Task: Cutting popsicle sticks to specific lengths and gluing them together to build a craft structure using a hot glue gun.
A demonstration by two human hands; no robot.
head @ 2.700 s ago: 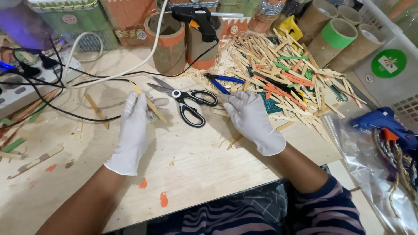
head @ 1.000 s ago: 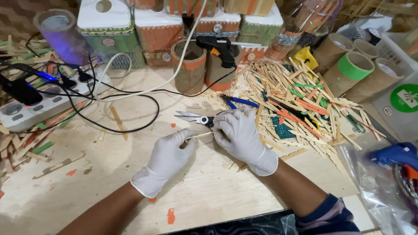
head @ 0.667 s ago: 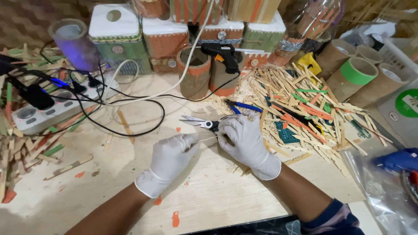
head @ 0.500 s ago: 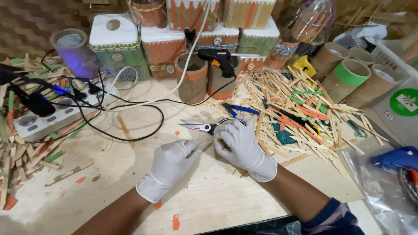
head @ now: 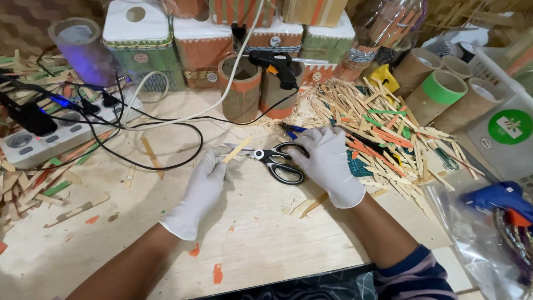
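Scissors (head: pixel 277 160) lie at the middle of the frame on the counter (head: pixel 266 244), the gloved right hand (head: pixel 328 164) closing loosely over their black handles. Left hand (head: pixel 204 186) pinches a plain wooden stick (head: pixel 237 149) tip-up beside the blades, presumably to line it up. Coloured sticks (head: pixel 388 128) are heaped at right.

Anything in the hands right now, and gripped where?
Left hand pinches a plain wooden stick at its lower end. Right hand grips the scissors by the black handles.
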